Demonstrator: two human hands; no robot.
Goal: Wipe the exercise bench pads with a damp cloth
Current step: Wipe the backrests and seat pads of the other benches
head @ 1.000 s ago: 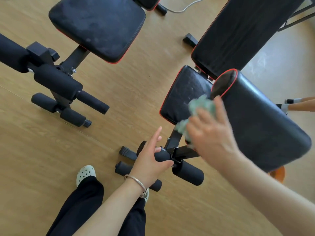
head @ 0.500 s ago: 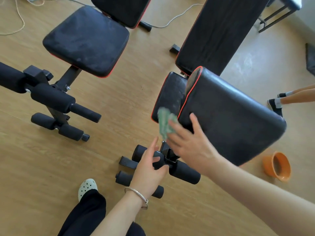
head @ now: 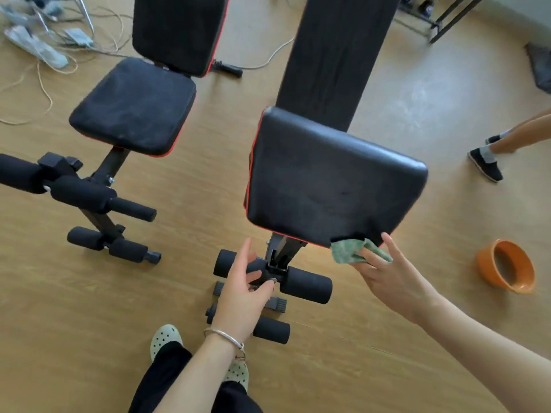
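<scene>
At the near edge: dark trousers, white clogs (head: 165,341). Just past them the left hand (head: 241,290), bracelet on wrist, fingers loose and slightly spread, lies over the left foam roller (head: 222,262), thumb by the frame knob. Further right the right hand (head: 390,281) has its fingers straight and spread, pressing the green cloth (head: 347,250) to the near right edge of the raised black pad (head: 328,180). Long back pad (head: 334,49) beyond. Second bench (head: 134,105) left, well apart. Orange basin (head: 504,266) on the floor right; another person's foot (head: 486,162) beyond it.
</scene>
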